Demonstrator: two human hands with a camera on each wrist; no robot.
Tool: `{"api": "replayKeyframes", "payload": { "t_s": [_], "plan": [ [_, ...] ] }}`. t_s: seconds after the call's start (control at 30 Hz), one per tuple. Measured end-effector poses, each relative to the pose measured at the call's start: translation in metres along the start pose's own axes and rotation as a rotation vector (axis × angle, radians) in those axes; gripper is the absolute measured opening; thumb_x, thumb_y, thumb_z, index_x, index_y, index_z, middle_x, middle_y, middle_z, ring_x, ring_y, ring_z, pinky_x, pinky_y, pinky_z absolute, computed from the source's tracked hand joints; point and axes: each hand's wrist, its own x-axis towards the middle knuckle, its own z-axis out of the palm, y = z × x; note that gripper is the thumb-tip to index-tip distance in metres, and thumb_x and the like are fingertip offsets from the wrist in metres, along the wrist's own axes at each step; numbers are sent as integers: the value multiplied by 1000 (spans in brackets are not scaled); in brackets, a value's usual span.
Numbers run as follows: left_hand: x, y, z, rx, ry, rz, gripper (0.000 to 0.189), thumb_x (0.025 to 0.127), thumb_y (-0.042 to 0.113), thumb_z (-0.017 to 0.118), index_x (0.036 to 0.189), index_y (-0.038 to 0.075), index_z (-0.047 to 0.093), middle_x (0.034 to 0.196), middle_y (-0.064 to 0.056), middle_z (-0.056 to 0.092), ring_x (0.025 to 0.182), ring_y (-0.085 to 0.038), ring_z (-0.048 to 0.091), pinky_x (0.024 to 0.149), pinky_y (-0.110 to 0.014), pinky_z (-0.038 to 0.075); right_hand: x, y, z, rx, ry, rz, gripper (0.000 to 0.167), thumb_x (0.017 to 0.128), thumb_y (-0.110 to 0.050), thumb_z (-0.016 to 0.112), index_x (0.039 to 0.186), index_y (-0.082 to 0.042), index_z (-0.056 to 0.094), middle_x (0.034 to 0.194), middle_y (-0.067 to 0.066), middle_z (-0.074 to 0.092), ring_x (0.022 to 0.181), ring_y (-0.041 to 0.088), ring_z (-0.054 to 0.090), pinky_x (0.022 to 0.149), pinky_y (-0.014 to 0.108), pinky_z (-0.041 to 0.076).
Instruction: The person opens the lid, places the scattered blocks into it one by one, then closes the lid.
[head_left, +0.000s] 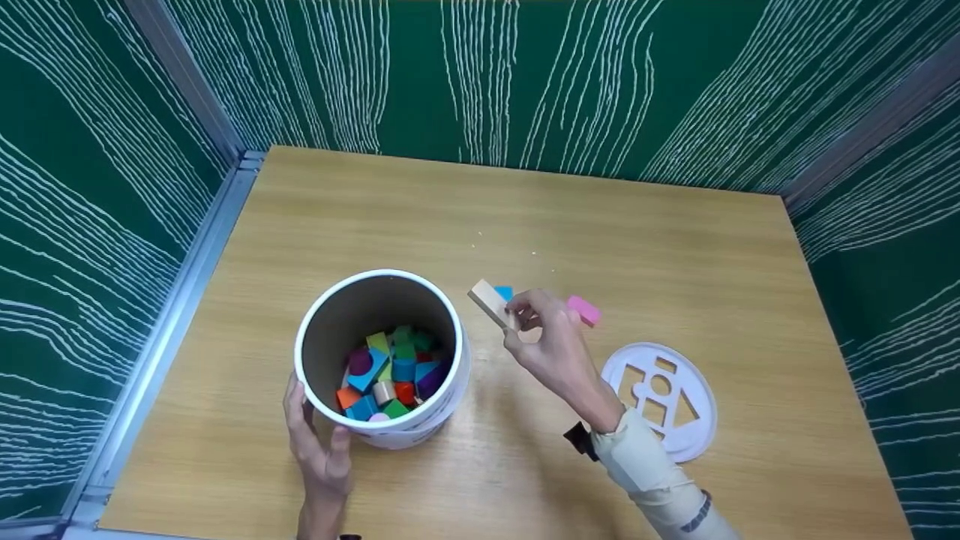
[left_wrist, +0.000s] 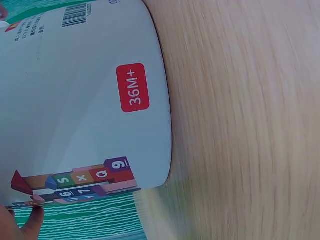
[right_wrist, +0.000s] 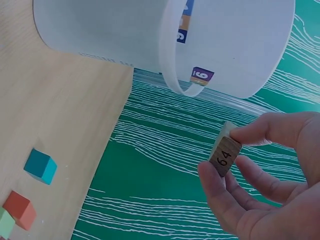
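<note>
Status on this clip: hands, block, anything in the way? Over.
Left hand against outside of bucket. Right hand pinching plain wooden block, held right of the bucket. Nothing visible between block and bucket in head view.

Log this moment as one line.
right grip: pinches wooden block | left grip: against bucket | coloured blocks: inside bucket | cut-out disc: on table

The block [right_wrist: 224, 155] is wood. The tub [left_wrist: 75, 100] is smooth. The lid [head_left: 686, 442] looks plastic, the table [head_left: 600, 225] shiny, the left rail [head_left: 174, 322] metal.
</note>
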Motion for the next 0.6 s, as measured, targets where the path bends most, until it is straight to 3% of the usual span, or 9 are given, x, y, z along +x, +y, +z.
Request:
{"api": "replayKeyframes", "payload": {
  "t_s": [0.23,0.6],
  "plan": [
    [-1,0,0,10,10,4,69,93,37,54,137,-9,29,147,-17,33,132,-30,34,107,-29,31,0,-8,-3,17,2,-24,22,68,11,65,88,2,62,85,9,62,73,18,61,65,30,55],
    [-1,-1,1,-11,23,-10,63,89,24,54,136,-10,30,146,-17,34,130,-32,34,107,-31,32,0,-21,-7,16,37,-131,21,67,12,65,85,1,62,82,8,60,72,17,61,64,25,55]
  ]
}}
